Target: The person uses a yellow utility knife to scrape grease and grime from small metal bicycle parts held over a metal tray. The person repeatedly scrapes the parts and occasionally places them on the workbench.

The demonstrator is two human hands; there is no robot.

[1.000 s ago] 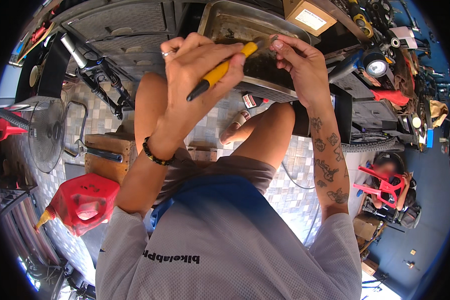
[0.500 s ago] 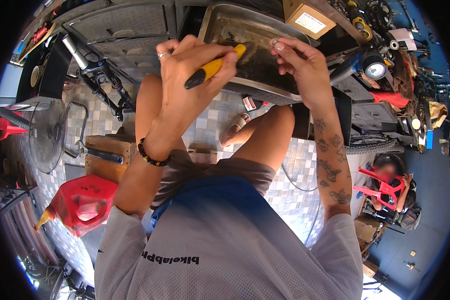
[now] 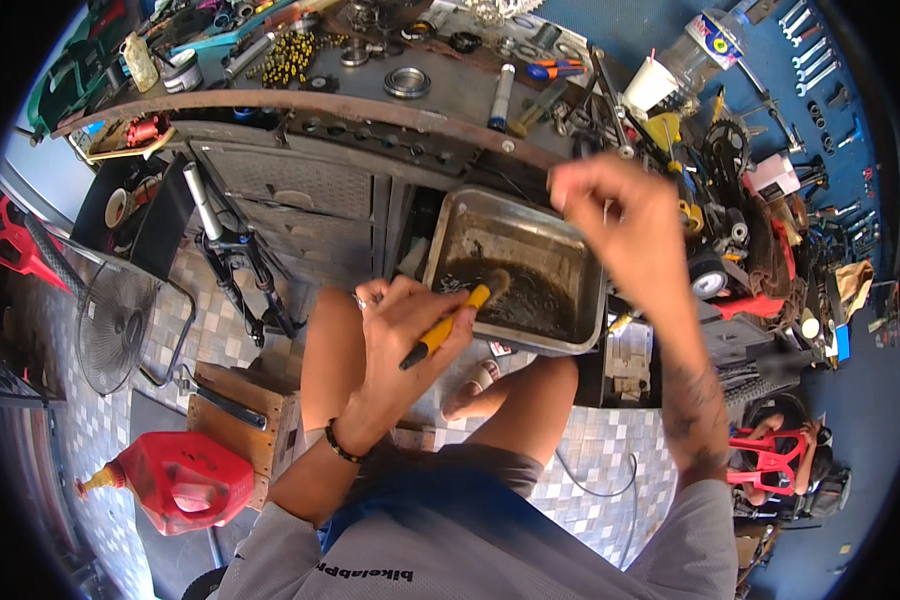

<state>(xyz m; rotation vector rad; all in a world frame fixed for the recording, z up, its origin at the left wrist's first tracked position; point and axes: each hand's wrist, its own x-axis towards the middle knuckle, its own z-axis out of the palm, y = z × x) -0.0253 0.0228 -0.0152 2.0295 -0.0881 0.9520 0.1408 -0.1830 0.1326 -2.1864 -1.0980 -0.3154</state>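
Observation:
My left hand (image 3: 395, 325) is closed round the yellow and black handle of a brush (image 3: 437, 335). The brush's pale bristles point down into a rectangular metal pan (image 3: 598, 300), where dark, dirty liquid covers part of the bottom. Small dark shapes in the liquid are too unclear to name. My right hand (image 3: 635, 225) is raised beyond the pan's right side, close to the workbench edge. Motion smears its fingers, so I cannot make out what they hold, if anything.
Beyond the pan runs a cluttered workbench (image 3: 370, 105) with metal rings, yellow-black small parts and tools. A white cup (image 3: 650, 82) stands at its right. On the left are a bicycle fork (image 3: 235, 250), a fan (image 3: 115, 330) and a red jerrycan (image 3: 185, 480). Another person (image 3: 770, 440) sits far right.
My right hand has left the space over the pan and risen toward the workbench. The left hand still grips the brush, now lower over the pan. The view has tilted up, showing the bench top.

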